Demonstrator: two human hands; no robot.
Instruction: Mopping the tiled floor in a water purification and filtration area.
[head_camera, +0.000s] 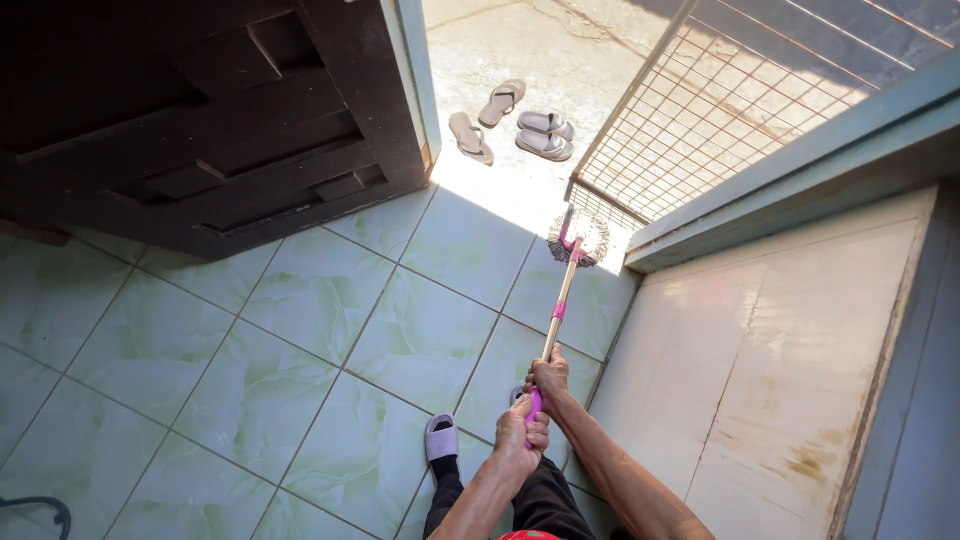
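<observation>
I hold a long broom (561, 300) with a pale wooden shaft, pink fittings and a pink end grip. My left hand (522, 435) is closed around the pink end grip, nearest my body. My right hand (550, 376) grips the shaft just above it. The broom's round bristle head (579, 240) rests on the floor at the doorway threshold, in the sunlit patch beside a wire mesh screen. My foot in a lilac slipper (441, 437) stands on the pale green floor tiles (300, 340) just left of my hands.
A dark wooden door (200, 120) stands open at upper left. Outside on the concrete lie several sandals (515, 122). A wire mesh screen door (720, 110) is at upper right. A cream door panel (780, 380) with a teal frame runs along the right. A dark cable (40, 510) shows at lower left.
</observation>
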